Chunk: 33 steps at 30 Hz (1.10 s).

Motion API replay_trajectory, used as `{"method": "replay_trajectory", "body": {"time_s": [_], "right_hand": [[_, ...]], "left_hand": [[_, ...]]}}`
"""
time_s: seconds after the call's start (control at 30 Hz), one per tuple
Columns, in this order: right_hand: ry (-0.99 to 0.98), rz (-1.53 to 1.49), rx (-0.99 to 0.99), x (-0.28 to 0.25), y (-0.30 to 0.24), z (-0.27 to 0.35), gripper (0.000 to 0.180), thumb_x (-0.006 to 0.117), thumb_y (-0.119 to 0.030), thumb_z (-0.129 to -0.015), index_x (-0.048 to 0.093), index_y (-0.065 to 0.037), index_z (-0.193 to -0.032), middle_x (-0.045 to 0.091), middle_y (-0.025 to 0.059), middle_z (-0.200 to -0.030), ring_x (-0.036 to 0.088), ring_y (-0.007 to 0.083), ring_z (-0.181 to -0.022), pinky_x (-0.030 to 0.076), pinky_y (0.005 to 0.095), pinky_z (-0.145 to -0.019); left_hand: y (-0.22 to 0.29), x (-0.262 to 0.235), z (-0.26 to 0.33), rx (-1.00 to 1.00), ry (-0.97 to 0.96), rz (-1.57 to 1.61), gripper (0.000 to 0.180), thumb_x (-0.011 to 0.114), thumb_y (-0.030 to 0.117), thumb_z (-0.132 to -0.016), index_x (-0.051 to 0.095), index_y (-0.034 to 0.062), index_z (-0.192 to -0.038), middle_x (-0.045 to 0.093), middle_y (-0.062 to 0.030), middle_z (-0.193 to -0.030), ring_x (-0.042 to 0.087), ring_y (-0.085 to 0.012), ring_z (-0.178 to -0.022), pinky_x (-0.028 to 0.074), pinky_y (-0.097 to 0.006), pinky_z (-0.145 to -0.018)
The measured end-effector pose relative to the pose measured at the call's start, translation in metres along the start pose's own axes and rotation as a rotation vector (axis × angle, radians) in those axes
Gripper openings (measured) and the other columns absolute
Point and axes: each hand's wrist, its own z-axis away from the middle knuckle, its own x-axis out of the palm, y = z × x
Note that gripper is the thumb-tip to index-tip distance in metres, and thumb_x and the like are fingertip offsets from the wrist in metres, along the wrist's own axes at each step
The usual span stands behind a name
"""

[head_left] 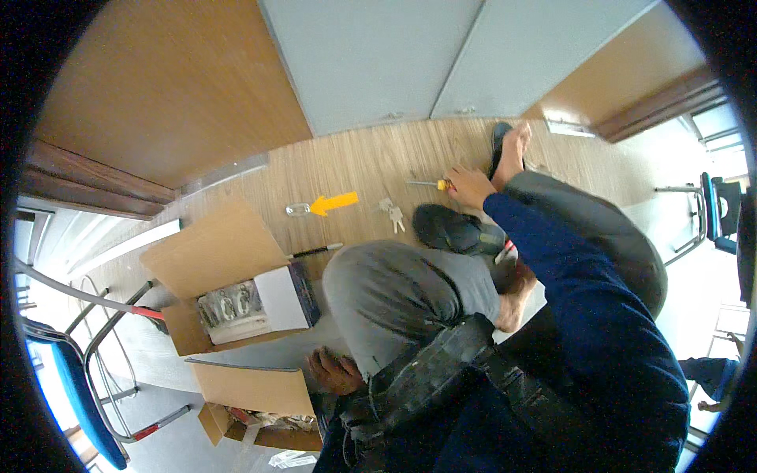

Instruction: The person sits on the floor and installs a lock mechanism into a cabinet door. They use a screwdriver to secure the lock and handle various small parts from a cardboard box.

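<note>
While the right hand grips a screwdriver on the far floor, its shaft points left; the left hand rests half-closed, holding nothing, beside an open cardboard box containing a white carton.

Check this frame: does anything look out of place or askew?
Mildly. Small tools lie scattered on the wooden floor: a yellow-handled tool, keys, a pen-like stick. One dark shoe lies loose. The right hand grips a screwdriver.
</note>
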Motion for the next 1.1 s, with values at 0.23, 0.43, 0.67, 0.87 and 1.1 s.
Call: {"method": "replay_trajectory", "body": {"time_s": [0.23,0.43,0.67,0.87,1.1], "right_hand": [[0.066,-0.224,0.323,-0.015,-0.017,-0.037,0.028,0.055,-0.022,-0.080,0.053,-0.005,-0.102,0.063,0.0202,-0.089,0.062,0.0397,-0.084,0.049,0.0490,-0.073],[0.543,-0.564,0.508,-0.012,-0.066,-0.052,0.023,0.058,-0.024,-0.080,0.059,-0.003,-0.091,0.064,0.0216,-0.086,0.063,0.0389,-0.082,0.048,0.0503,-0.070],[0.894,-1.043,0.698,-0.043,-0.033,-0.046,0.025,0.061,-0.025,-0.081,0.061,-0.002,-0.088,0.065,0.0222,-0.081,0.063,0.0363,-0.080,0.048,0.0432,-0.070],[0.791,-0.946,0.700,-0.008,-0.026,-0.040,0.024,0.063,-0.025,-0.079,0.065,-0.003,-0.090,0.066,0.0190,-0.082,0.065,0.0332,-0.079,0.048,0.0400,-0.070],[0.523,-0.750,0.701,0.032,-0.042,-0.044,0.028,0.066,-0.025,-0.078,0.067,-0.005,-0.097,0.066,0.0175,-0.089,0.063,0.0351,-0.086,0.049,0.0439,-0.075]], "left_hand": [[-0.041,0.011,-0.004,0.141,-0.072,-0.051,0.052,0.045,0.044,-0.090,0.049,0.0037,-0.123,0.052,-0.0229,-0.121,0.047,-0.0463,-0.111,0.040,-0.057,-0.091],[-0.053,-0.007,-0.009,0.147,-0.058,-0.051,0.045,0.047,0.038,-0.089,0.051,0.0035,-0.118,0.054,-0.0210,-0.115,0.050,-0.0421,-0.105,0.041,-0.052,-0.088],[-0.062,-0.018,-0.017,0.126,-0.072,-0.014,0.036,0.050,0.031,-0.088,0.055,0.0031,-0.112,0.057,-0.0188,-0.108,0.053,-0.0372,-0.098,0.043,-0.047,-0.084],[-0.048,-0.020,-0.031,0.098,-0.127,0.068,0.029,0.052,0.025,-0.088,0.057,0.0029,-0.106,0.060,-0.0169,-0.103,0.056,-0.0330,-0.092,0.045,-0.042,-0.081],[0.000,-0.031,-0.085,0.099,-0.166,0.218,0.021,0.055,0.018,-0.087,0.061,0.0025,-0.100,0.063,-0.0147,-0.096,0.059,-0.0280,-0.086,0.047,-0.037,-0.077]]}}
